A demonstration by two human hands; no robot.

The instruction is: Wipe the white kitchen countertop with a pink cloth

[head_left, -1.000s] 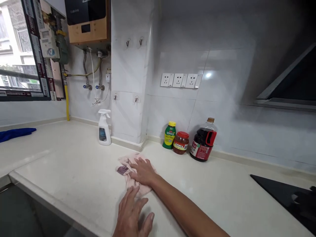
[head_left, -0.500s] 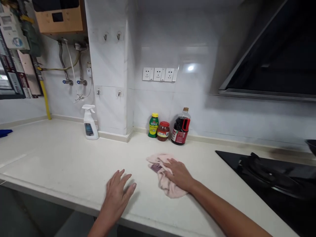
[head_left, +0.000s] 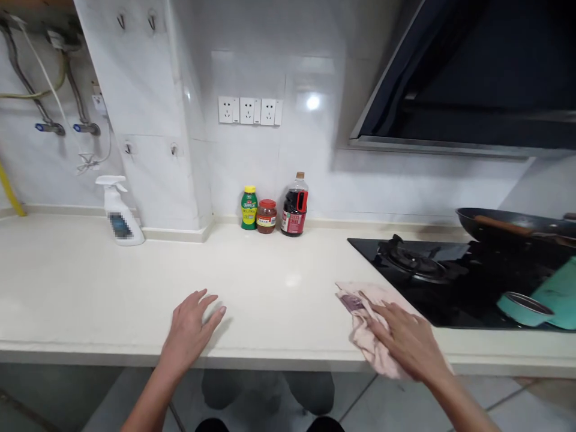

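Observation:
Under my right hand [head_left: 405,339] lies a crumpled pale pink cloth [head_left: 371,342], pressed against the white countertop [head_left: 279,300] beside the stove's left corner. A darker purplish patch shows on the cloth, and its lower part reaches the counter's front edge. My right fingers rest over the cloth and partly hide it. My left hand [head_left: 191,327] is over the counter to the left, fingers spread, holding nothing.
Along the wall stand a green bottle with a yellow cap [head_left: 249,208], a red-lidded jar [head_left: 266,217] and a dark sauce bottle [head_left: 294,207]. A white spray bottle [head_left: 120,213] stands further left. On the black gas stove [head_left: 432,300] are a wok [head_left: 517,225] and a turquoise pot [head_left: 524,309].
My right hand and the cloth have moved right and nearer the front edge, close to the stove. The view has turned right, bringing the wok and turquoise pot into sight. My left hand stays open.

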